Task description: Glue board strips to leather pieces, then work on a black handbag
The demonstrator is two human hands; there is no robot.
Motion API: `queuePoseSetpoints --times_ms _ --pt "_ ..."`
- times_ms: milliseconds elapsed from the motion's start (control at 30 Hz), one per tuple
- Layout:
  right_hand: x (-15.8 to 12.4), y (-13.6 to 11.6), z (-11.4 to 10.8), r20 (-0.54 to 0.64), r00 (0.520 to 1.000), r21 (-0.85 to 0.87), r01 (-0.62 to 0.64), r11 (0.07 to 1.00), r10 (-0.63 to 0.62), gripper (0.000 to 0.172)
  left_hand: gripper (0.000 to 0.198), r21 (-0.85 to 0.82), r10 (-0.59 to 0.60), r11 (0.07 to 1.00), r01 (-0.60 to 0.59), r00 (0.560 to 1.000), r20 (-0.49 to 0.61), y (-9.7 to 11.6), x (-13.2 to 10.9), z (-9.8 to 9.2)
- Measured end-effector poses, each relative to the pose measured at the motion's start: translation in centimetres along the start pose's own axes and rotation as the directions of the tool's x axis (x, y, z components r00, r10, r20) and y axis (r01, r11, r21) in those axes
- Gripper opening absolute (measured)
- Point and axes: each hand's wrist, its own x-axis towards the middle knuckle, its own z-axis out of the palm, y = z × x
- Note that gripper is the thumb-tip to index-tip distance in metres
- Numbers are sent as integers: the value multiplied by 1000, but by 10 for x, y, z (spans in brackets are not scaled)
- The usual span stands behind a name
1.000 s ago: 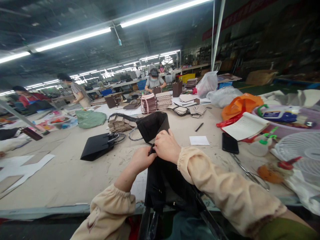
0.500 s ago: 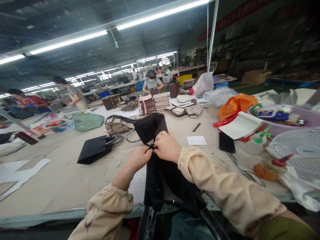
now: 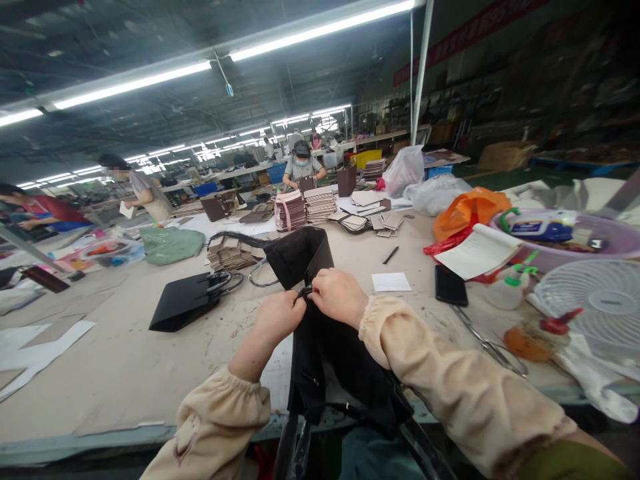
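A black handbag [image 3: 345, 360] lies across the table's front edge, with its handles hanging toward me. Its dark upright end panel [image 3: 300, 257] rises beyond my hands. My left hand [image 3: 277, 317] pinches a piece of black material at the middle of the bag. Close against it, my right hand [image 3: 337, 293] grips the same black material, fingers curled and thumb pressed in. The exact part between my fingertips is hidden. To the left, a second black handbag [image 3: 185, 300] lies on the table, its handles in clear wrap.
Cut brown pieces [image 3: 233, 253] are stacked behind the bags. Toward the right lie a white paper [image 3: 391, 282], a phone [image 3: 451, 285], scissors [image 3: 487, 340], a squeeze bottle [image 3: 511, 290] and a purple basin [image 3: 565, 248]. A co-worker [image 3: 303, 165] sits across the table.
My right hand has shifted slightly down and right, and its fingers have curled in more. Both hands keep hold of the black bag. A co-worker at far left has moved.
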Motion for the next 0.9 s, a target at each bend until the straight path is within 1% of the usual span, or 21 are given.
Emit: queuePoseSetpoints --times_ms 100,300,500,700,900 --pt "0 -2 0 15 999 -13 -35 999 35 23 33 2 7 1000 -7 1000 2 1 -1 1" --pt "0 -4 -3 67 994 -33 -80 996 82 27 32 34 -19 999 19 1000 17 4 -2 0" --pt "0 -5 -4 57 995 -35 -83 996 85 25 31 47 5 999 -6 1000 20 6 -1 -2" --pt "0 -6 -5 60 993 -30 -95 995 97 25 31 43 19 999 -19 1000 -3 7 -1 -1" --pt "1 -6 -7 50 993 -42 -101 994 103 24 30 27 5 1000 -5 1000 17 5 2 -2"
